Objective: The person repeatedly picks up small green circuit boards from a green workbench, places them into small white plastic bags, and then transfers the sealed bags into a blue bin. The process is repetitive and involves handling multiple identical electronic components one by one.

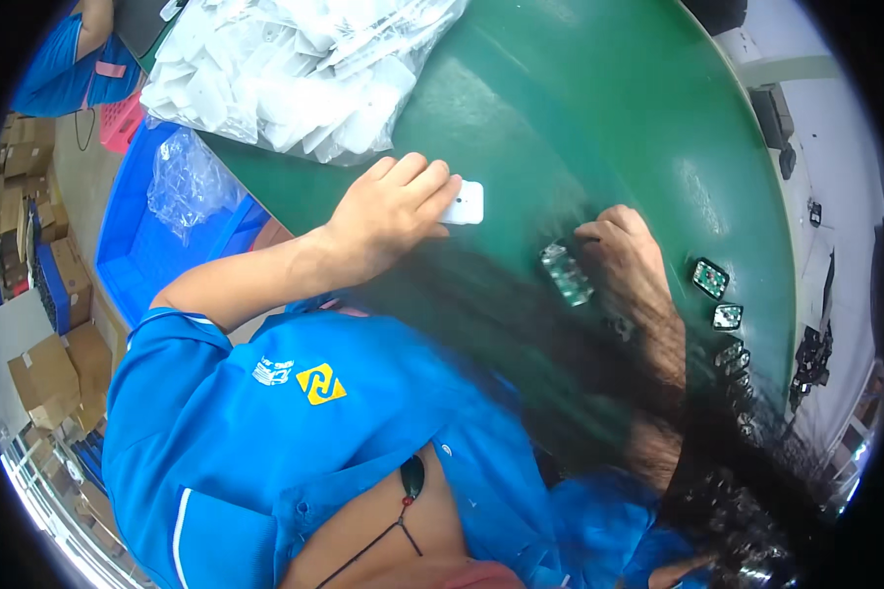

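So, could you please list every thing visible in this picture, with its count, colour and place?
White plastic piece: one, white, under the left hand's fingers on the belt.
Circuit board: one, green, beside the right hand.
Small square units: several, dark with green faces, in a row along the belt's right edge.
Bag of white parts: one, clear, top of the belt.
Belt: one, green, centre.
Crate: one, blue, left.
Cardboard boxes: several, brown, far left.
Left hand: on the white piece.
Right hand: on the belt, by the board.
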Demonstrator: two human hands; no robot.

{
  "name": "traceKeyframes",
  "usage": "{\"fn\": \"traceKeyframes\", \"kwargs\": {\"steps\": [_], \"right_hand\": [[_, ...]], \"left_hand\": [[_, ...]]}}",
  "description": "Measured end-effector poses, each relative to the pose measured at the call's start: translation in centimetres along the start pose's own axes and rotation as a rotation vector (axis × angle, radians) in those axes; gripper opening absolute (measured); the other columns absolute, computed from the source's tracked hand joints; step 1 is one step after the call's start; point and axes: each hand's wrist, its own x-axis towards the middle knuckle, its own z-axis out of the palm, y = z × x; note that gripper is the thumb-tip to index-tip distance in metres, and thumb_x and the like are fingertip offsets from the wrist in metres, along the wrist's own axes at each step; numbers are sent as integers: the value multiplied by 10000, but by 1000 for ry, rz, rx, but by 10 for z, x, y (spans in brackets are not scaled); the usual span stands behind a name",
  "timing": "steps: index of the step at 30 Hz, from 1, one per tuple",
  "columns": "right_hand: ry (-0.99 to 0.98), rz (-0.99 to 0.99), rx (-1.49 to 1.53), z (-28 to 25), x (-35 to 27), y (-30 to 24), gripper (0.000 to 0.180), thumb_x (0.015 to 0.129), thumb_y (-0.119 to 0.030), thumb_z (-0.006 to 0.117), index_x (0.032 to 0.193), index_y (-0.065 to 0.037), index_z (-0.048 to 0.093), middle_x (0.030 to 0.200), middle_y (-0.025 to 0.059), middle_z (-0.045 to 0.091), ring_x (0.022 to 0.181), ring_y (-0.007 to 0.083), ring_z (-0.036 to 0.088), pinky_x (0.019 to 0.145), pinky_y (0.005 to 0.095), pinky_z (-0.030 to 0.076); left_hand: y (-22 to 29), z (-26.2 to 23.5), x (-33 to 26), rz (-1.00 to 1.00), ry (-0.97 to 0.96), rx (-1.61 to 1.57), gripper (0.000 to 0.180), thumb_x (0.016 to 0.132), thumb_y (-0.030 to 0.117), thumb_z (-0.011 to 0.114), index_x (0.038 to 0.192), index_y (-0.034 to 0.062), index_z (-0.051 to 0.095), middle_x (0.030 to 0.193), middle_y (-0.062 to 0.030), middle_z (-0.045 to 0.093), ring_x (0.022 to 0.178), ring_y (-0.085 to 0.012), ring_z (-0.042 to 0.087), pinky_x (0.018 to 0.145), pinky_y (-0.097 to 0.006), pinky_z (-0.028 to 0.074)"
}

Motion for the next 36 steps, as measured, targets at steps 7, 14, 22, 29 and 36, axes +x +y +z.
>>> {"fn": "traceKeyframes", "kwargs": {"steps": [7,14,22,29,36], "right_hand": [[82,117,140,10,-15,3,225,760,54,610,966,-33,636,868,96,572,816,252,568,705,332,481],[143,19,-178,22,-13,-19,85,772,-27,626,817,-36,554,817,97,531,816,285,533,685,394,463],[472,444,513,17,-25,-58,102,835,3,623,929,11,582,817,26,602,698,71,570,639,207,456],[621,237,1145,48,-30,-100,122,843,45,612,946,3,563,925,67,563,773,100,533,679,213,440],[694,375,969,62,-32,-121,120,851,-1,638,961,8,590,935,34,557,776,74,523,703,202,422]], "left_hand": [[-18,0,12,56,200,-275,164,786,62,610,936,40,546,803,-99,482,747,-268,527,611,-375,473],[-4,-15,10,19,-1,-180,235,794,44,629,1015,28,552,974,-134,562,889,-321,572,790,-421,466],[23,-25,15,-351,-149,-1448,326,911,29,538,1230,59,481,948,-32,597,821,-70,569,642,-238,477],[43,-14,19,-123,38,-1316,110,873,61,618,980,45,600,840,-40,609,735,-96,581,615,-242,464],[51,-10,19,82,251,-844,159,782,72,691,935,72,645,763,-61,572,594,-218,584,494,-309,466]]}}
